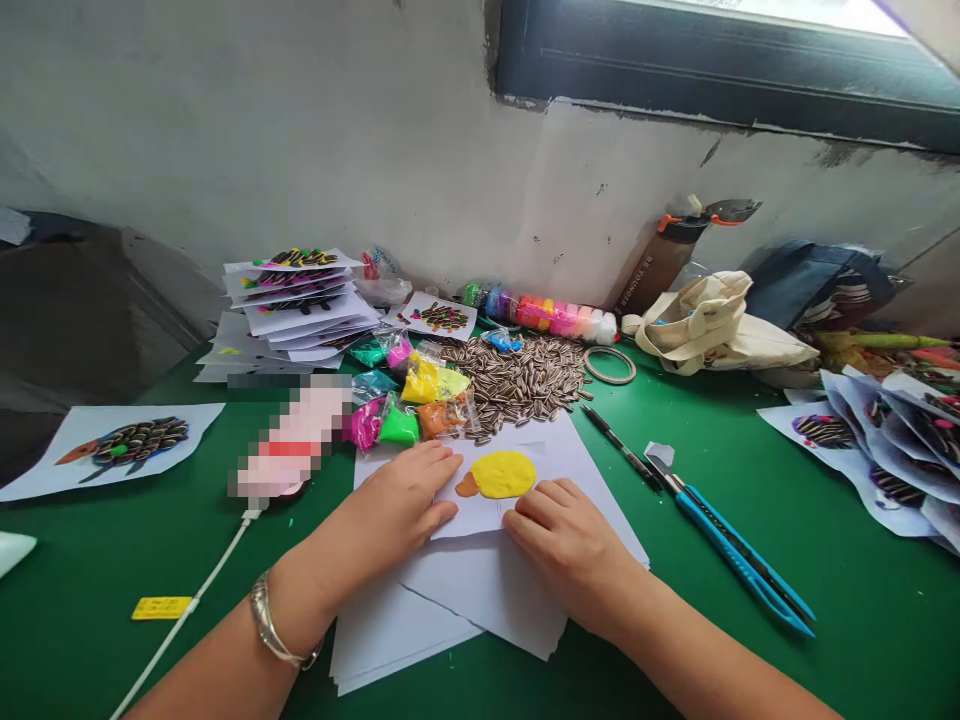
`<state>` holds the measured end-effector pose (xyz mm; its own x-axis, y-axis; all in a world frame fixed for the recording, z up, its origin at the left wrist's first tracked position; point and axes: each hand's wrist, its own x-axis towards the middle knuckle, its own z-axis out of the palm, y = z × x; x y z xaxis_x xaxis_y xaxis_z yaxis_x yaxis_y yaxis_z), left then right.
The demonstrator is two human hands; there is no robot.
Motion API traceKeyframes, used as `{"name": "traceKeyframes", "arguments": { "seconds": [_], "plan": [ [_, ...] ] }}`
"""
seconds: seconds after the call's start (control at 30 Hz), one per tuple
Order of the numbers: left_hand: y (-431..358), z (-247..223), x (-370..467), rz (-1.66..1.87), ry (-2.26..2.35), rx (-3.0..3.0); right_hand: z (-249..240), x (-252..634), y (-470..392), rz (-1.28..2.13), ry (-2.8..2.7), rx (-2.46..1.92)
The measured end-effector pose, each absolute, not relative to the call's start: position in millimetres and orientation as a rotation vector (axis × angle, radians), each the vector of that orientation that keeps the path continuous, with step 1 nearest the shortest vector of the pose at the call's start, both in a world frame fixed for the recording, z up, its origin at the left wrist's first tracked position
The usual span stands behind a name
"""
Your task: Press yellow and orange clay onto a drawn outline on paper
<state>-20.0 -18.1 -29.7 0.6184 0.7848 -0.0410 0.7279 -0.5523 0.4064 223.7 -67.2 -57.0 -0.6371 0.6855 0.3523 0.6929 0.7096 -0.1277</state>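
Observation:
A flattened yellow clay oval (506,474) with a small brown clay piece (466,486) at its left end lies on a small white paper (480,518). Pencil-like lines run below the oval. My left hand (405,492) rests on the paper left of the brown piece, fingers stretched out and thumb apart. At the oval's lower right, my right hand (562,530) has its fingers curled together on the paper, near the clay's edge. Whatever its fingertips pinch, if anything, is hidden. Larger white sheets (405,640) lie underneath.
Sunflower seeds (525,370) are heaped behind the paper, beside bagged coloured clay (399,424). A pen (611,440) and blue tweezers (742,555) lie to the right. Seed pictures are stacked left (300,310) and right (892,430). A white cable (187,615) crosses the left side.

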Motion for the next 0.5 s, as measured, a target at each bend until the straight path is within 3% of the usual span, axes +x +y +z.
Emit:
{"name": "traceKeyframes", "arguments": {
  "seconds": [0.2, 0.5],
  "plan": [
    [-21, -35, -20, 0.199, 1.186, 2.491, -48, 216, -72, 0.254, -2.427, -1.079],
    [-26, -24, -16, 0.202, 1.130, 2.476, -55, 205, -65, 0.011, -2.507, -1.196]
  ]
}}
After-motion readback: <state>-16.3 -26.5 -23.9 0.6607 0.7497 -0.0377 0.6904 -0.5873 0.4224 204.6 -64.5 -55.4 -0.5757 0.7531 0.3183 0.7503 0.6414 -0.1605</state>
